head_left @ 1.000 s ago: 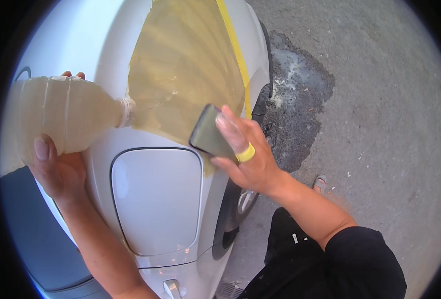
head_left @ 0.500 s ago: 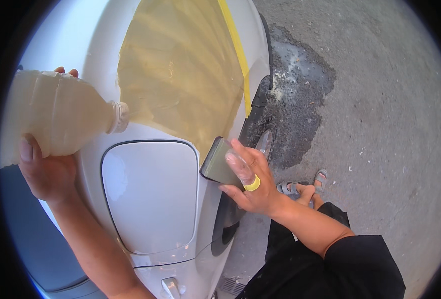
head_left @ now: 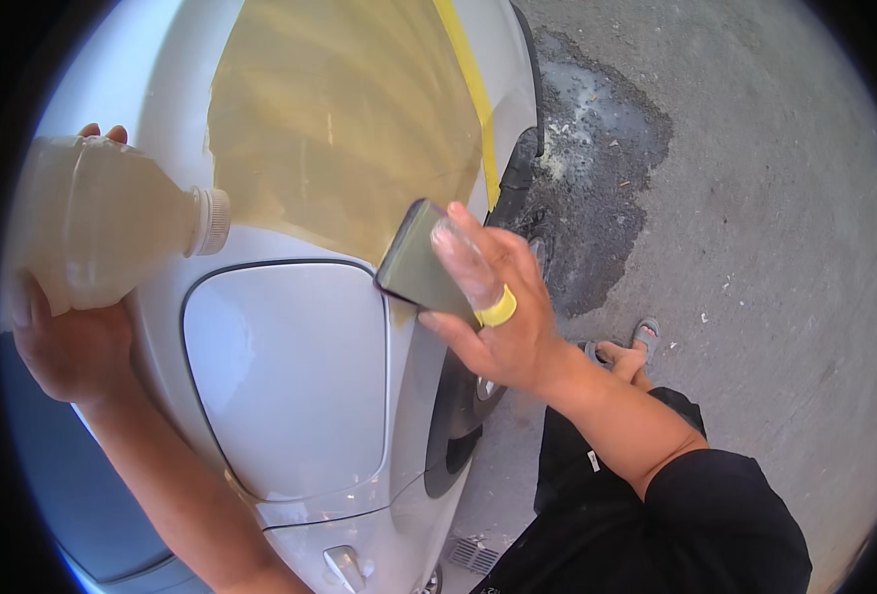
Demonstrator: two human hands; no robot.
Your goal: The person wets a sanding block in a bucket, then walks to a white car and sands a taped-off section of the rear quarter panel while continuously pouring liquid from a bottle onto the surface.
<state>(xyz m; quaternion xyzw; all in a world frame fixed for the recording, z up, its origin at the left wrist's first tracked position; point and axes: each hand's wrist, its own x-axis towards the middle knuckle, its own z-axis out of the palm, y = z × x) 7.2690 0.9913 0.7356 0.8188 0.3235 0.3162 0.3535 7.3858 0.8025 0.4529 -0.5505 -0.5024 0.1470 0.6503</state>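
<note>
My left hand (head_left: pixel 77 342) is wrapped round a clear plastic bottle (head_left: pixel 102 223) of cloudy liquid, tipped on its side with its white cap on. My right hand (head_left: pixel 503 307) grips a flat, grey-green sanding block (head_left: pixel 423 259), fingers over its back and thumb along its near edge. Clear plastic fastened with yellow tape covers one finger. The block lies at the lower right corner of a yellowish, wet-looking patch (head_left: pixel 339 129) on the white car's rear side panel (head_left: pixel 171 119). Its underside is hidden.
Below the patch is a closed fuel flap (head_left: pixel 285 376), with a door handle (head_left: pixel 344 567) nearer me. Yellow tape (head_left: pixel 470 74) edges the patch on the right. Beyond the dark wheel arch (head_left: pixel 513 183), a wet puddle (head_left: pixel 602 168) darkens the asphalt. My sandalled feet show at right.
My right hand has slid the sanding block farther up the panel, onto the patch's lower corner. The left hand still holds the bottle, and the whole view has shifted slightly.
</note>
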